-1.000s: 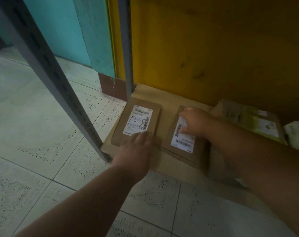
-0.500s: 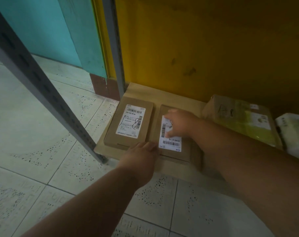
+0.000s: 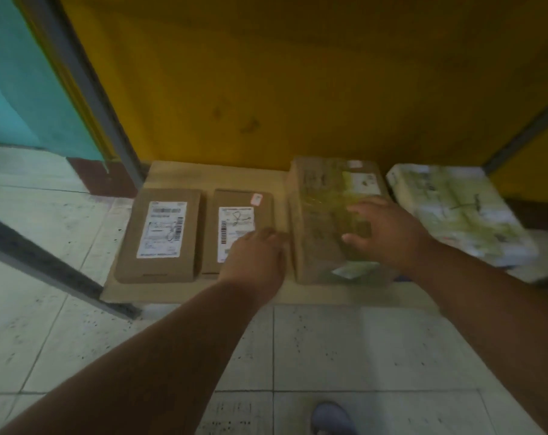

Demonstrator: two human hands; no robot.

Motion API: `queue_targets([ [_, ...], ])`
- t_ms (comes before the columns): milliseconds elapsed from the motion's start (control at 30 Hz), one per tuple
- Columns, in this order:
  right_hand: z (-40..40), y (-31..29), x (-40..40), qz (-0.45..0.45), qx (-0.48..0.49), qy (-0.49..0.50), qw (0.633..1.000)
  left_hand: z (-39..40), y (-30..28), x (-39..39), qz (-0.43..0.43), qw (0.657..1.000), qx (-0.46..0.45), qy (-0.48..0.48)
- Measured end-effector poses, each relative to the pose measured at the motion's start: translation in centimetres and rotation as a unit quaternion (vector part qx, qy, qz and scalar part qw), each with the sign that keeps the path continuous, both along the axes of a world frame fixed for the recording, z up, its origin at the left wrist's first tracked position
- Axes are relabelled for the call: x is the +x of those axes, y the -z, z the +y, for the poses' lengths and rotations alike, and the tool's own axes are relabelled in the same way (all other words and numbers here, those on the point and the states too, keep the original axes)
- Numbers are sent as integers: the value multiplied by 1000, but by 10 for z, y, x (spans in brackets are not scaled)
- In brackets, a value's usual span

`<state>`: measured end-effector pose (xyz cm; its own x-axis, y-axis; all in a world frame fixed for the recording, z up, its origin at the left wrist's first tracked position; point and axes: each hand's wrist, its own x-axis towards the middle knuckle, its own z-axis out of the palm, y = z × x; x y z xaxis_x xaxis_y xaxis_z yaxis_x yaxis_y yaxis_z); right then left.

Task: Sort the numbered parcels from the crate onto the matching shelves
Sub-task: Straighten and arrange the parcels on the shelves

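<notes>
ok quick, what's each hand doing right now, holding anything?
Left hand: open, fingers resting on the second flat parcel, holding nothing.
Right hand: open, fingers spread over the taped box; contact unclear.

Beyond your fingertips: yellow wall [image 3: 297, 73], scuffed, dim light. Left of your fingers, teal wall [image 3: 21, 89] over a dark red skirting [image 3: 100, 178], with a grey rack upright [image 3: 87, 89] in front. Under your wrists, pale speckled floor tiles [image 3: 344, 346].
</notes>
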<state>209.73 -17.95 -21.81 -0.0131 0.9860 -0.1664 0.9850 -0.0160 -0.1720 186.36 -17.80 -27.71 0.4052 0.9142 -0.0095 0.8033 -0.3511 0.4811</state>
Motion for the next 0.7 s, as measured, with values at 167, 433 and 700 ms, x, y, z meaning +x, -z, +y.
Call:
queue_targets([
  [167,-32,0,9,-5,-11,18,1000,-13,1,16,28,999,-8,-31],
  [433,-6,27,-85,80,39,-105,991,11,33,-42,132,977,-10,-165],
  [700,18,62,-150,75,-167,9,983,23,34,-53,77,974,-110,-182],
])
